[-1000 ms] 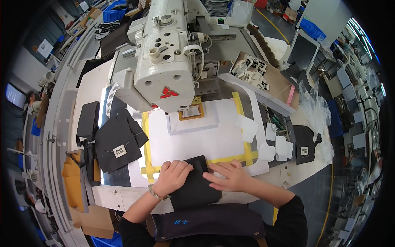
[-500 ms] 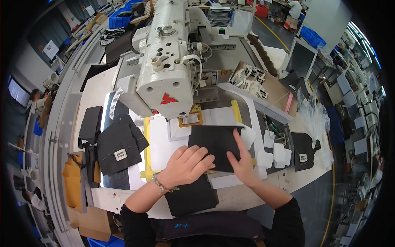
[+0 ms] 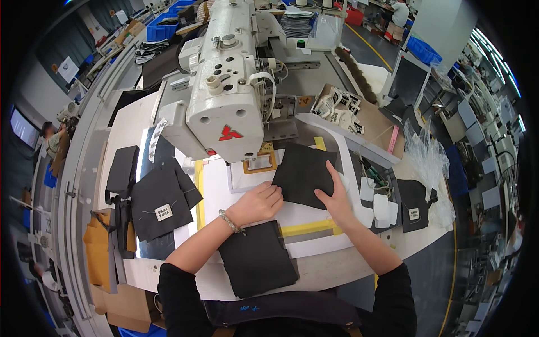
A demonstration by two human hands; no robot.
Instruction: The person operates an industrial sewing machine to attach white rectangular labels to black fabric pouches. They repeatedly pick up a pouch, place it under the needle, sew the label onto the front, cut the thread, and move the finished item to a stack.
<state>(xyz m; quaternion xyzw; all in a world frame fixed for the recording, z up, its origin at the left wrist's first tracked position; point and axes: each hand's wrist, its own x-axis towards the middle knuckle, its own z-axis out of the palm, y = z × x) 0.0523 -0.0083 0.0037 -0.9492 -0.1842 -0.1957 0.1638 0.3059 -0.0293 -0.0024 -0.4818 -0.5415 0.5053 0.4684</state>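
My left hand, fingers curled, pinches the lower left corner of a black fabric panel. My right hand holds its right side, thumb and index finger on it. The panel lies at the right of a small yellow frame under the head of a white sewing machine, over a white sheet edged with yellow tape. A stack of black fabric panels lies below my left wrist, near the table's front edge.
Black pieces with pale labels lie left; another lies right near crumpled plastic. White pads, tools, a box of labels and a screen stand right. Co-workers sit farther off.
Both hands moved forward from the front edge with a black panel, which now sits higher and farther right beside the yellow frame, uncovering the stack at the front.
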